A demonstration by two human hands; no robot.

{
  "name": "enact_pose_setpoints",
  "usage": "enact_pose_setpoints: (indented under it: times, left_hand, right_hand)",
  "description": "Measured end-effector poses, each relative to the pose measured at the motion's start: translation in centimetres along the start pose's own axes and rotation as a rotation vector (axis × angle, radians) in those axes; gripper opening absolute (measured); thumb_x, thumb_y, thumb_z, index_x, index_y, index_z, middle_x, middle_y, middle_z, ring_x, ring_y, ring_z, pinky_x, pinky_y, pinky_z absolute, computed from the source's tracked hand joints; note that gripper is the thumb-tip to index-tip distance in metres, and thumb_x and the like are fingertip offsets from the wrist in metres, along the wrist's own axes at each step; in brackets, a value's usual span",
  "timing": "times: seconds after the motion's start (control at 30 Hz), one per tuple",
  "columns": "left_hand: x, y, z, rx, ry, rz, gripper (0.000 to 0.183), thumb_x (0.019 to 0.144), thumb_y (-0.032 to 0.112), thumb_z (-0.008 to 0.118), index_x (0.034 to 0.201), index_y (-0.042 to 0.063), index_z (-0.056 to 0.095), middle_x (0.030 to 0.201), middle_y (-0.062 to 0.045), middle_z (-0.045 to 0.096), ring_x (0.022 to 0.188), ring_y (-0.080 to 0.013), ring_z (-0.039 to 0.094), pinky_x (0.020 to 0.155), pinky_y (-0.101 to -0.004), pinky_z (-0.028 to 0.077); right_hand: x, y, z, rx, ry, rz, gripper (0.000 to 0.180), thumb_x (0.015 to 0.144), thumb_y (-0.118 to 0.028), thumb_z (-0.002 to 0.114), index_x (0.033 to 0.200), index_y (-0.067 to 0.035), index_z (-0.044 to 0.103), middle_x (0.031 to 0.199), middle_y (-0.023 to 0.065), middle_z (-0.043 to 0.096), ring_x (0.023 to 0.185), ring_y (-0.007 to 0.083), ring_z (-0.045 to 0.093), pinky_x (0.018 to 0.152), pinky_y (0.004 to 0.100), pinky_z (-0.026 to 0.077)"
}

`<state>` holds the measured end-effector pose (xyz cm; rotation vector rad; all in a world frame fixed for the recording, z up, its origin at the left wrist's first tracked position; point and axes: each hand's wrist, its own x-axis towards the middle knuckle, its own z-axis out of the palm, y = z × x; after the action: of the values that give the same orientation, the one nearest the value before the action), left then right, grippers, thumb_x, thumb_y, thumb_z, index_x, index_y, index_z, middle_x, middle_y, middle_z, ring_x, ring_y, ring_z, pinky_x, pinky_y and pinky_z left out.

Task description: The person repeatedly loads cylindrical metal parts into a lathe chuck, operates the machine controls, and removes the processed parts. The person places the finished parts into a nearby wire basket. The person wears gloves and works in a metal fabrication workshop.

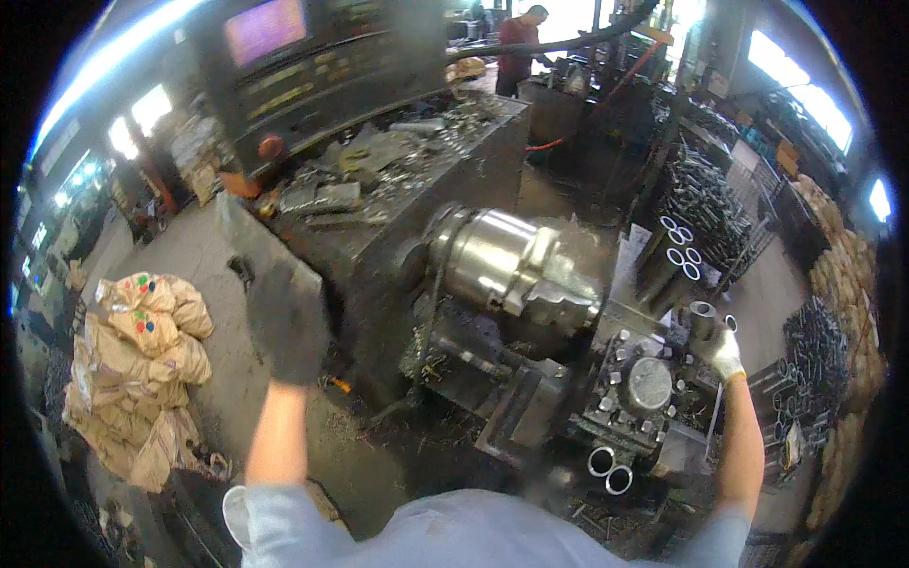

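My left hand (289, 326), in a dark work glove, is raised in front of a grey metal panel (266, 238) at the left. The glove overlaps the panel's lower end; its fingers blur together, so whether it grips the panel is unclear. On the right, my right hand (716, 348) wears a pale glove and grips a short metal tube (703, 314) beyond the tool post. A second ring-shaped tube end (731, 324) shows beside that hand. Between my arms are a lathe chuck (493, 252) and a bolted square tool post (650, 383). Two tubes (611, 471) lie near me, ends up.
Metal chips and scraps cover the machine bed top (398, 160). Several tubes (678, 255) stand grouped past the chuck, near a heap of metal parts (699, 192). Stuffed sacks (145, 362) pile up on the left floor. A person (518, 50) works at the back.
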<state>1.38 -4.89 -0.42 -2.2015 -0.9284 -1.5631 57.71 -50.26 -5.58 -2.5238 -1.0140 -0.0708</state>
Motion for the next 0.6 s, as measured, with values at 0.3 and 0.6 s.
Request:
enact_pose_setpoints:
  times: [0.3,0.6]
  left_hand:
    - [19.5,-1.9,12.9,0.358,-0.756,-0.371,0.074,0.103,0.036,0.05,0.17,0.018,0.025,0.136,-0.023,0.071,0.121,-0.0439,0.07,0.101,-0.0581,0.053]
    - [-0.8,14.6,-4.0,-0.849,-0.641,-0.148,0.049,0.095,0.011,0.075,0.142,0.005,0.063,0.131,-0.011,0.069,0.125,-0.0253,0.064,0.109,-0.0387,0.05]
  right_hand:
    - [-10.9,-5.2,-10.1,0.473,0.6,0.237,0.037,0.084,-0.013,0.088,0.114,0.003,0.075,0.106,0.0125,0.079,0.094,0.0206,0.074,0.087,0.0369,0.059]
    - [-23.6,-16.2,-11.4,0.594,0.575,-0.539,0.027,0.084,-0.006,0.077,0.109,0.005,0.075,0.102,0.0155,0.076,0.091,0.0357,0.075,0.09,0.0424,0.061]
